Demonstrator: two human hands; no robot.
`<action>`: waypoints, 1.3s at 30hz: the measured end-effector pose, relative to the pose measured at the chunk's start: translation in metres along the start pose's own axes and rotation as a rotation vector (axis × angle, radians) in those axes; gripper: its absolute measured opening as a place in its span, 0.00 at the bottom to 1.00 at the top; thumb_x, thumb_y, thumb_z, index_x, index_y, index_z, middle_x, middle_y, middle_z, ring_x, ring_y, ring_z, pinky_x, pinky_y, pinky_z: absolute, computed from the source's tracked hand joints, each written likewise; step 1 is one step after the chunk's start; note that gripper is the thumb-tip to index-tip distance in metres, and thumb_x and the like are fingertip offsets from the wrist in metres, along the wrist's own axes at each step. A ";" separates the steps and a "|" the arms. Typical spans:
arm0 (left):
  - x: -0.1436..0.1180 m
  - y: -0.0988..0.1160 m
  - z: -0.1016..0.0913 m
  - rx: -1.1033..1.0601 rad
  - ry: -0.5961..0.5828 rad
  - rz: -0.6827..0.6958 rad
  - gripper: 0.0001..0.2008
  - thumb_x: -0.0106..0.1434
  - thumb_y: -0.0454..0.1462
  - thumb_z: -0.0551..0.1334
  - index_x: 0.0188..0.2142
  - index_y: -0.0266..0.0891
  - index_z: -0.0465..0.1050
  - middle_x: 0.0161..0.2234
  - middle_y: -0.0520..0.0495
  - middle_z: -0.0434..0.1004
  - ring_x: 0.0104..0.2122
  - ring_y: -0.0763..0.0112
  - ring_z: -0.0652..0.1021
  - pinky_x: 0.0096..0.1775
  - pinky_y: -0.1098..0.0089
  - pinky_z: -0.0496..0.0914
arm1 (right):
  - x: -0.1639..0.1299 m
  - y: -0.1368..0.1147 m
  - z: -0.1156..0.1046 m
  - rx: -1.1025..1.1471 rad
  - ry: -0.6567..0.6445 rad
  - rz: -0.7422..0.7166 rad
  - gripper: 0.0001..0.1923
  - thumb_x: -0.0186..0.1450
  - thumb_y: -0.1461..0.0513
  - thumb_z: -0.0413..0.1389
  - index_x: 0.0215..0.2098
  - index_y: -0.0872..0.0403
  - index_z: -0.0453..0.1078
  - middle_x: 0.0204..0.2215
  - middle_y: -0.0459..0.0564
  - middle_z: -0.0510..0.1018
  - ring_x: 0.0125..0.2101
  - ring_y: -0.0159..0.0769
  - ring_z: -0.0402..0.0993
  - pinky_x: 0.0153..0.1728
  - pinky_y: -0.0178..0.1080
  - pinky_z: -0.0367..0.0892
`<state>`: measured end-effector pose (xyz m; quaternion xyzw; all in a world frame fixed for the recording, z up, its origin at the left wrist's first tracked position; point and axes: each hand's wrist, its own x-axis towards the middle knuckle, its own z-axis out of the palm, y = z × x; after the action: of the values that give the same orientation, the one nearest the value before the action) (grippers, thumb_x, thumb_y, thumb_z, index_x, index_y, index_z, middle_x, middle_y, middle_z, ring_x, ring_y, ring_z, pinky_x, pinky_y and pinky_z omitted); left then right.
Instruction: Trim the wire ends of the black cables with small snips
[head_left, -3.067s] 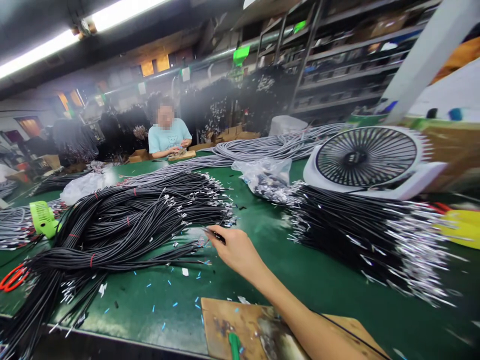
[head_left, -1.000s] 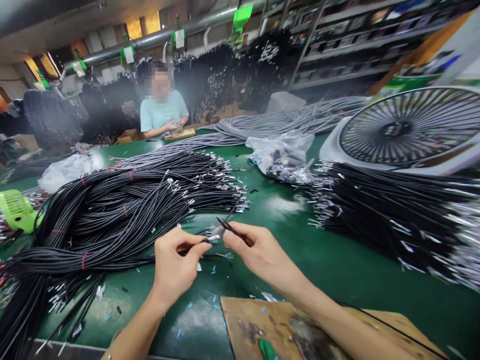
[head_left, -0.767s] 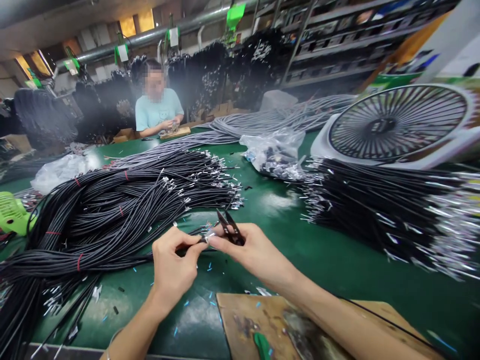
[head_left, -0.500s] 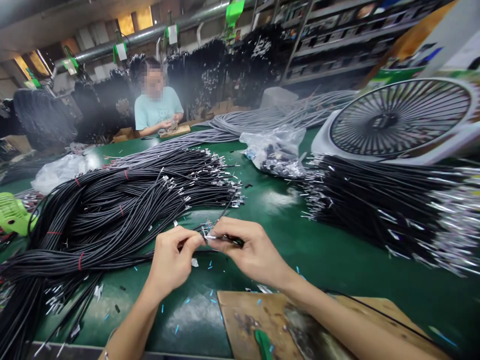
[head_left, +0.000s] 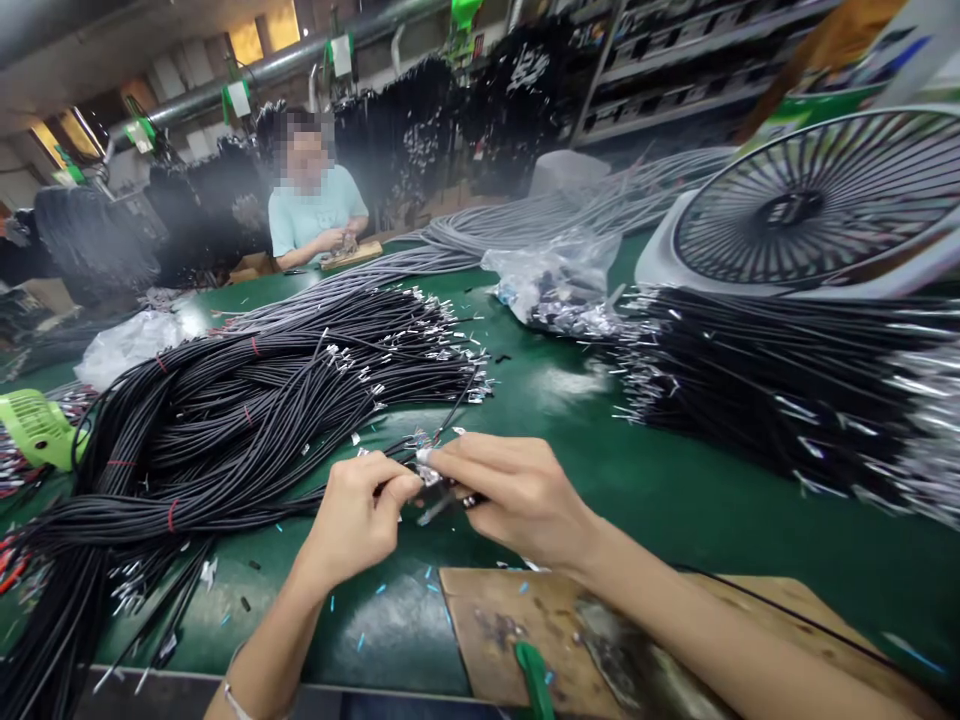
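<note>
Nearest the viewer, a scorched wooden board [head_left: 525, 625] lies at the tabletop [head_left: 675, 500] edge, just below the right wrist, with a green handle [head_left: 534, 680] on it. Above the board the two hands meet. The left hand [head_left: 360, 520] has thumb and forefinger pinched together on the end of a single black cable [head_left: 401, 470], right at its metal-tipped end. The right hand [head_left: 517, 495] is closed around small black snips [head_left: 450, 495], whose blades cannot be told as open or shut; its fingertips touch the same cable end from the opposite side. The cable end thus sits between the two sets of fingers, touching both, neither hand nearer. Its long axis runs from the fingers leftward and away, back into the pile.

Small blue and white trimmings [head_left: 375, 610] are scattered on the green surface below the fingers. Left of and beyond the left fingers spreads a large bundle of black cables [head_left: 225, 430], banded in red. Beyond and right of the right fingers lies a second stack of black cables [head_left: 787, 380]. Farther off sit a clear plastic bag [head_left: 559, 290], a white fan [head_left: 810, 210] and grey cables [head_left: 510, 225]. At the far end a co-worker [head_left: 315, 215] sits working
</note>
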<state>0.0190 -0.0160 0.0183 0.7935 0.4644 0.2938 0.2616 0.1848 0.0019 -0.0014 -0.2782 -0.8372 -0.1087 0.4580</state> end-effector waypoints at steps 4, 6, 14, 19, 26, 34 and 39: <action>0.002 0.002 0.005 -0.109 -0.085 -0.316 0.16 0.60 0.36 0.53 0.18 0.36 0.67 0.16 0.54 0.60 0.19 0.76 0.62 0.21 0.75 0.55 | 0.002 -0.001 -0.007 -0.232 -0.063 -0.319 0.21 0.66 0.72 0.42 0.20 0.56 0.68 0.17 0.46 0.74 0.18 0.30 0.66 0.19 0.35 0.54; 0.003 -0.002 0.010 -0.182 0.030 -0.388 0.16 0.60 0.39 0.53 0.21 0.35 0.69 0.17 0.53 0.62 0.20 0.76 0.63 0.21 0.75 0.56 | 0.001 -0.004 -0.009 -0.269 -0.050 -0.362 0.20 0.65 0.72 0.44 0.20 0.56 0.69 0.18 0.46 0.75 0.18 0.29 0.66 0.19 0.35 0.54; 0.005 -0.005 0.004 -0.511 0.220 -0.360 0.09 0.57 0.38 0.60 0.30 0.33 0.75 0.20 0.52 0.68 0.19 0.76 0.69 0.21 0.76 0.62 | -0.002 0.002 0.000 -0.003 -0.048 0.367 0.14 0.56 0.73 0.47 0.33 0.58 0.72 0.28 0.52 0.78 0.25 0.35 0.72 0.22 0.34 0.62; 0.002 -0.002 0.002 -0.421 0.312 -0.293 0.05 0.53 0.34 0.64 0.28 0.36 0.78 0.24 0.50 0.71 0.21 0.75 0.73 0.20 0.77 0.64 | 0.015 -0.006 0.003 0.518 -0.164 0.665 0.11 0.60 0.60 0.51 0.25 0.56 0.70 0.18 0.44 0.68 0.19 0.30 0.63 0.18 0.32 0.58; 0.001 -0.005 -0.005 -0.369 0.217 -0.241 0.16 0.62 0.37 0.54 0.21 0.35 0.71 0.17 0.52 0.67 0.17 0.78 0.66 0.18 0.77 0.57 | 0.030 -0.009 0.010 0.455 -0.127 0.550 0.08 0.58 0.65 0.52 0.21 0.56 0.67 0.18 0.45 0.69 0.20 0.29 0.63 0.21 0.31 0.58; 0.001 -0.010 -0.010 -0.296 0.234 -0.153 0.11 0.61 0.33 0.55 0.26 0.35 0.75 0.20 0.51 0.67 0.19 0.77 0.65 0.20 0.76 0.57 | 0.027 0.015 0.012 0.211 -0.083 0.631 0.21 0.62 0.57 0.50 0.13 0.55 0.63 0.10 0.42 0.63 0.13 0.28 0.58 0.16 0.32 0.53; 0.002 -0.014 -0.005 -0.193 0.250 -0.044 0.08 0.58 0.30 0.59 0.27 0.38 0.77 0.25 0.50 0.71 0.23 0.75 0.70 0.23 0.75 0.62 | 0.015 0.004 0.005 0.326 -0.026 0.644 0.10 0.59 0.59 0.52 0.31 0.55 0.73 0.23 0.48 0.77 0.21 0.33 0.70 0.21 0.34 0.65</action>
<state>0.0074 -0.0073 0.0125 0.7116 0.4802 0.4278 0.2828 0.1773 0.0131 0.0084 -0.4522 -0.7187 0.1795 0.4967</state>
